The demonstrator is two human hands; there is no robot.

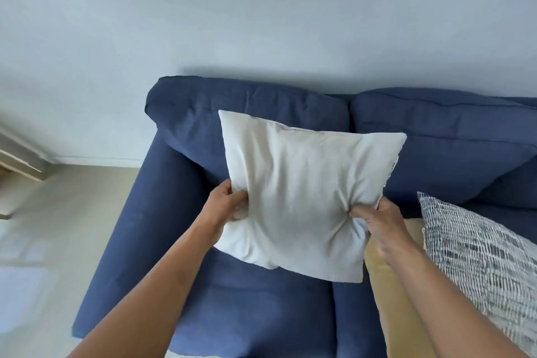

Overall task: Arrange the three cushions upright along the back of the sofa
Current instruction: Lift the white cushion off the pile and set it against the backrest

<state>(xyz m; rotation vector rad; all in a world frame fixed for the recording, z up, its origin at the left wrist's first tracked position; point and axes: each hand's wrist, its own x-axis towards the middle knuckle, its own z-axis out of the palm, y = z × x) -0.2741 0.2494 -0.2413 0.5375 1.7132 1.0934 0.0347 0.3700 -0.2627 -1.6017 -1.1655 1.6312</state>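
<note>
I hold a plain white cushion (299, 189) above the left seat of a dark blue sofa (151, 241). My left hand (228, 203) grips its left edge and my right hand (377, 221) pinches its lower right corner. The cushion tilts back, its top edge close in front of the sofa's left back pillow (247, 104). A yellow cushion (389, 285) lies flat on the seat at the right, partly under my right arm. A grey-and-white patterned cushion (479, 256) lies on top of it, further right.
The sofa's left armrest (128, 227) borders a beige floor (52, 212). A pale wall (261, 23) stands right behind the sofa. A wooden furniture edge (20, 163) shows at the far left. The right back pillow (450, 131) is bare.
</note>
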